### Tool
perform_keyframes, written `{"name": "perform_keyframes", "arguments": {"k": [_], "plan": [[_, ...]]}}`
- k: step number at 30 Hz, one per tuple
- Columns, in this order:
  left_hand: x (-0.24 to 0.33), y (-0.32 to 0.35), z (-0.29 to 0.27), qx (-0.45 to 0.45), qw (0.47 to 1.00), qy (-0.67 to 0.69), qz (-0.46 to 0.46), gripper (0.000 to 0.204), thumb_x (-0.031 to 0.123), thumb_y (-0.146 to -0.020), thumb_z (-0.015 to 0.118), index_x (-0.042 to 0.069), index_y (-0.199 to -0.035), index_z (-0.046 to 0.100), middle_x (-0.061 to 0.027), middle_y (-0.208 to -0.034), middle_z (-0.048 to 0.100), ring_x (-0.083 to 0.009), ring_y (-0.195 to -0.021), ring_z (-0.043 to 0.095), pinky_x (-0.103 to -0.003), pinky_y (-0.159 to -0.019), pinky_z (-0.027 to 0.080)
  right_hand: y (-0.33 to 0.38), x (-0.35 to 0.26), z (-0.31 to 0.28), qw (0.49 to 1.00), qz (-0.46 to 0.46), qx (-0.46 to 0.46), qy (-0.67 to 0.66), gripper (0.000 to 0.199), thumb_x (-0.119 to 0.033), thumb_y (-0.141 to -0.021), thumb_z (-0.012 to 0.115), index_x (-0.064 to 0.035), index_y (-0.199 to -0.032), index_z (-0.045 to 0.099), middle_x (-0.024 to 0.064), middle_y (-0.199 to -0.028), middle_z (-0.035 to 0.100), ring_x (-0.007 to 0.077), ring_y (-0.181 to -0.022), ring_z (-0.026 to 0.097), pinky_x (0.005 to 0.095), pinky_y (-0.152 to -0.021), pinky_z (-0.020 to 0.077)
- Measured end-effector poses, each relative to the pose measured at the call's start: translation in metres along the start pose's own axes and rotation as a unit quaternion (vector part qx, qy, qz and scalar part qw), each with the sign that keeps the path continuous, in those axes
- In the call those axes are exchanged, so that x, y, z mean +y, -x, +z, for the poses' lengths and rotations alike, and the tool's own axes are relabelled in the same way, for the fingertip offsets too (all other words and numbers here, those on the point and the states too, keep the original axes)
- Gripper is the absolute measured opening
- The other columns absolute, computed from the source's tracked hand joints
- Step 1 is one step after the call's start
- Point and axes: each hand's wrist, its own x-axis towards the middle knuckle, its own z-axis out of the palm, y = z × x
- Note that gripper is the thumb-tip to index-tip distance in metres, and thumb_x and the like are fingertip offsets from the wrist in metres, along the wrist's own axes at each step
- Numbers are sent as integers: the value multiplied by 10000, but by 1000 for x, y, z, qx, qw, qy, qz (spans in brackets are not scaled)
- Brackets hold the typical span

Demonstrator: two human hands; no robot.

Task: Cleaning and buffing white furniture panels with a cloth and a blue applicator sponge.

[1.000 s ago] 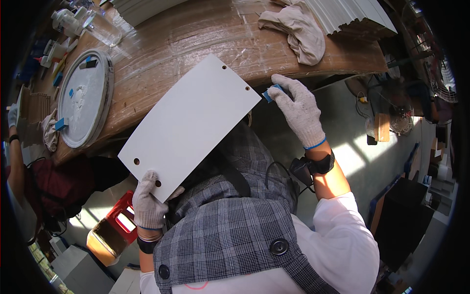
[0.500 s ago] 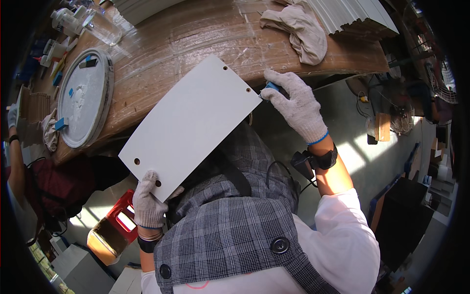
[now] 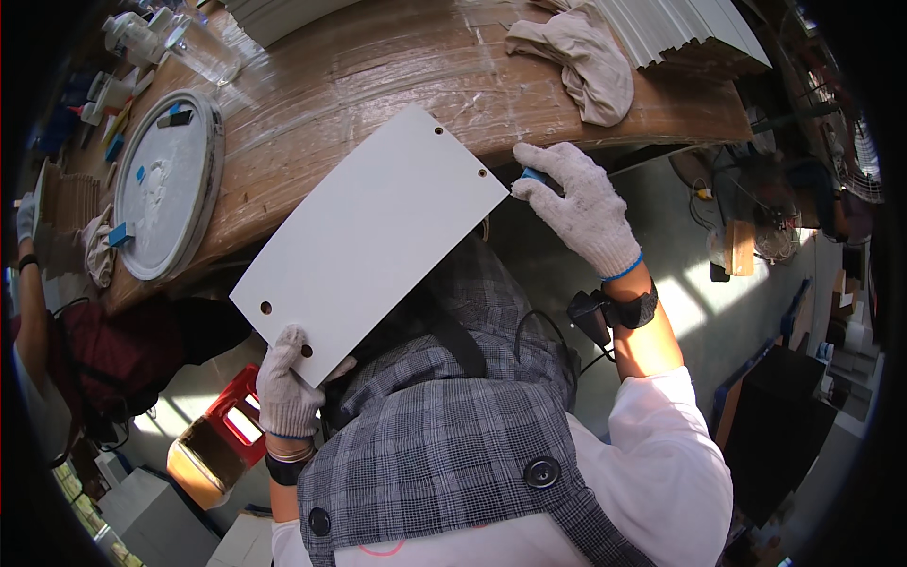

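Note:
A flat white panel (image 3: 368, 236) with drilled holes at both ends lies tilted across my lap, its upper part over the table's edge. My left hand (image 3: 289, 383), in a knitted white glove, is closed on the panel's lower corner beside one of the larger holes. Off the panel's right corner, my gloved right hand (image 3: 574, 203) pinches a small blue block (image 3: 535, 176) between thumb and fingers. The block is mostly covered by the glove, and its material is hard to tell.
On the brown film-covered table (image 3: 312, 123) stand a round pail lid (image 3: 156, 248) with white paste and blue pieces, a glass jar (image 3: 203, 52), a crumpled cloth (image 3: 595, 71) and stacked white panels (image 3: 694, 28). A red stool (image 3: 222, 411) stands left; another person's arm (image 3: 30, 293) shows far left.
My right hand has shifted slightly right and down with the blue block, a little away from the panel's corner. My left hand keeps its hold on the panel.

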Motion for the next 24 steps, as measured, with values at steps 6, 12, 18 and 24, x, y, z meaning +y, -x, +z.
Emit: {"name": "perform_keyframes", "arguments": {"k": [6,12,18,24], "plan": [[1,6,4,20,999,31,0,373,187,-941,480,-31,-1241,436,-185,-1106,577,-334,-1020,631,-549,-697,596,2,-1,11,999,-32,37,-23,376,-196,-788,708,-38,-1120,630,152,-956,621,314,-895,615,379,-807,493],[8,13,4,-48,994,94,-11,379,134,-940,471,-56,-1257,383,-210,-1190,502,-391,-1091,580,-549,-776,586,16,-6,10,997,-46,52,-18,358,-103,-808,687,-34,-1152,618,126,-1013,624,254,-936,614,353,-832,491],[7,17,5,-57,996,61,7,415,181,-954,487,-63,-1269,372,-211,-1178,515,-371,-1097,582,-555,-799,570,32,-23,16,993,-34,81,-78,346,-67,-846,656,-26,-1185,603,116,-1106,618,214,-1023,600,320,-908,467],[-1,13,-12,-107,993,21,52,425,207,-959,501,-48,-1279,386,-193,-1186,544,-313,-1081,602,-492,-838,564,40,-42,23,994,-69,56,-68,390,-56,-835,664,-27,-1217,589,114,-1101,617,195,-992,601,307,-883,474]]}}
